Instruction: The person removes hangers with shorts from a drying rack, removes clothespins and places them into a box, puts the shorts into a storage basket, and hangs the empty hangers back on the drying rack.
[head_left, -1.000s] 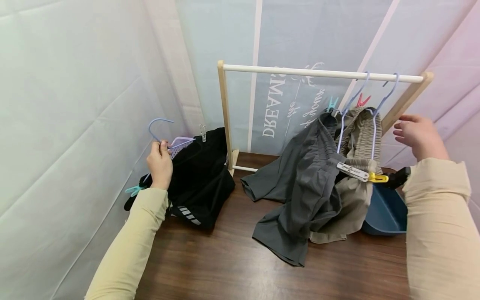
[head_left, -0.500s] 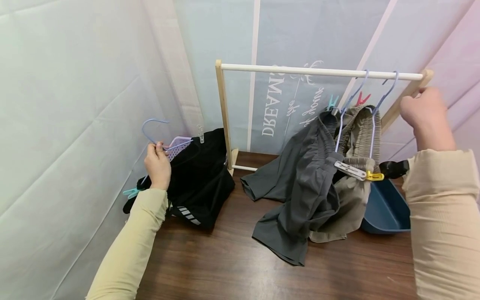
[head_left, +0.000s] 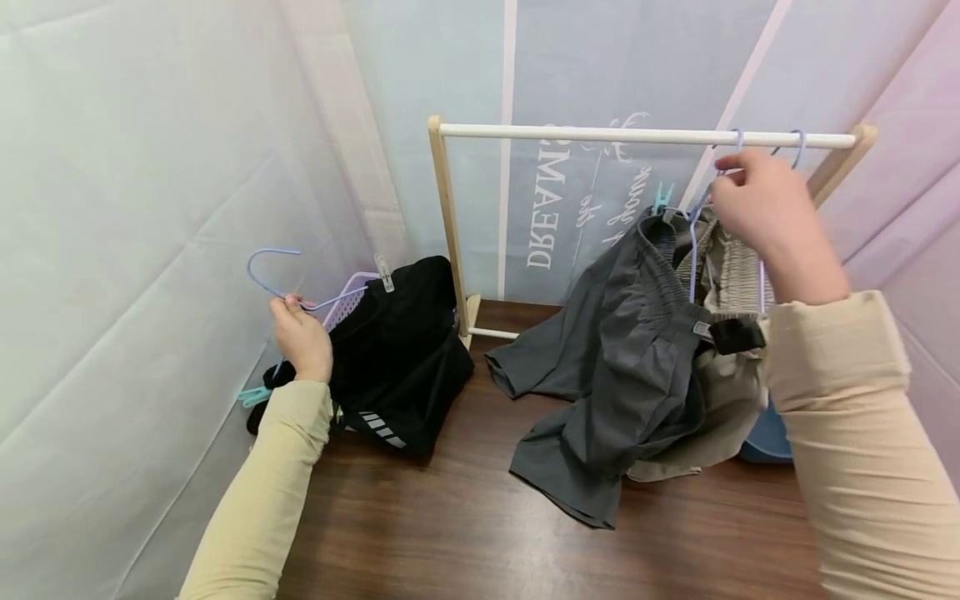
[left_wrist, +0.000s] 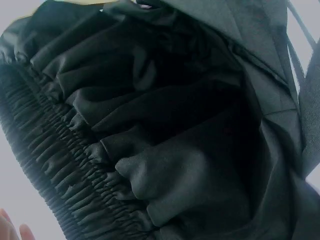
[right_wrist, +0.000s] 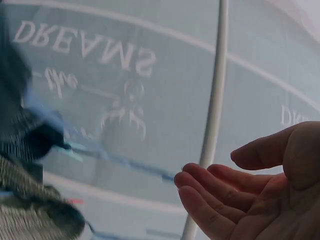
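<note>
My left hand (head_left: 303, 342) pinches a light blue hanger (head_left: 251, 268) below its hook, at the left. From it hangs a black garment (head_left: 397, 350) with white stripes, fastened by a teal clip (head_left: 253, 397) and a clear clip (head_left: 384, 273). The left wrist view looks into its gathered waistband (left_wrist: 65, 165). My right hand (head_left: 765, 208) is at the hook of the hanger (head_left: 692, 258) bearing dark grey shorts (head_left: 637, 375). In the right wrist view its fingers (right_wrist: 215, 195) are loosely extended, tips right beside the hanger, with nothing gripped.
A wooden rack with a white top bar (head_left: 570, 133) stands ahead; its left post (head_left: 448, 225) is beside the black garment. Khaki shorts (head_left: 720, 417) hang behind the grey pair. A lilac basket (head_left: 347, 312) is partly covered by black cloth, and a blue bin (head_left: 768, 437) sits at right.
My right hand has risen from beside the rack's right post, then moved left to the hanger hooks. My left hand has shifted slightly left and down, with the hanger tilting along.
</note>
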